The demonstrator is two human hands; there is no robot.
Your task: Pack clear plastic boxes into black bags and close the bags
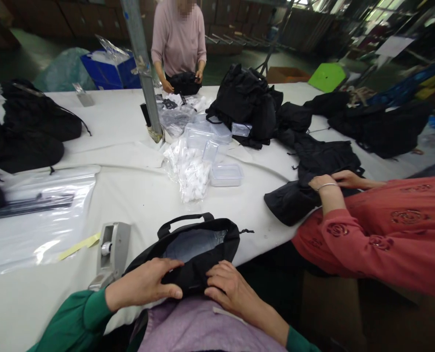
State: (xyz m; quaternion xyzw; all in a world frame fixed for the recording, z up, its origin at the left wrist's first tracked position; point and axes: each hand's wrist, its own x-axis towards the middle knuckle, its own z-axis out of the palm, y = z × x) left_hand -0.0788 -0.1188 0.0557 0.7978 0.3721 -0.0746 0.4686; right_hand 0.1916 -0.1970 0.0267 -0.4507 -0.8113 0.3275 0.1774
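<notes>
A black fabric bag [188, 279] lies at the table's near edge, its mouth open toward me and its grey lining [193, 246] showing. On the left part of its near rim, my left hand [146, 282] pinches the cloth between thumb and fingers. My right hand [234, 288] has its fingers bent over the same rim farther right. A carry handle [184, 218] stands up along the bag's far side, and a short cord hangs off its right end. Just left of the bag is a grey tape dispenser [112, 249].
Clear plastic sheets [67, 230] lie at left near black bags [37, 115]. A metal post [142, 63] rises mid-table beside clear plastic boxes [227, 174] and white packets [190, 171]. Co-workers handle black items at right, in a red sleeve [382, 230], and across the table.
</notes>
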